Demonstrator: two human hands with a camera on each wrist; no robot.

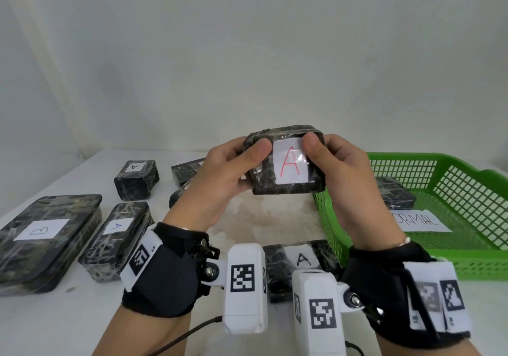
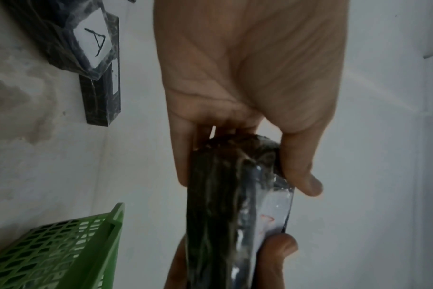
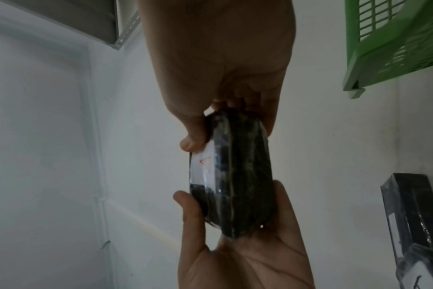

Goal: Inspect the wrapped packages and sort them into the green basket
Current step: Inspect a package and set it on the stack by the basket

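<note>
I hold a dark marbled wrapped package (image 1: 286,188) up in front of me over the white table. Its white label with a red letter A faces me. My left hand (image 1: 253,152) grips its left end, thumb on the front. My right hand (image 1: 319,149) grips the right end, thumb on the label's edge. The left wrist view shows the package (image 2: 223,195) edge-on between thumb and fingers, as does the right wrist view, package (image 3: 242,185). The green basket (image 1: 467,262) stands to the right, holding one wrapped package (image 1: 395,193) and a paper sheet (image 1: 420,221) marked NORMAL.
Several wrapped packages lie on the table (image 1: 261,218): a large flat one labelled B (image 1: 46,234) at the left, a long one labelled A (image 1: 118,234), a small one (image 1: 136,179) further back, one labelled A (image 1: 297,262) near me. Others are partly hidden behind my left hand.
</note>
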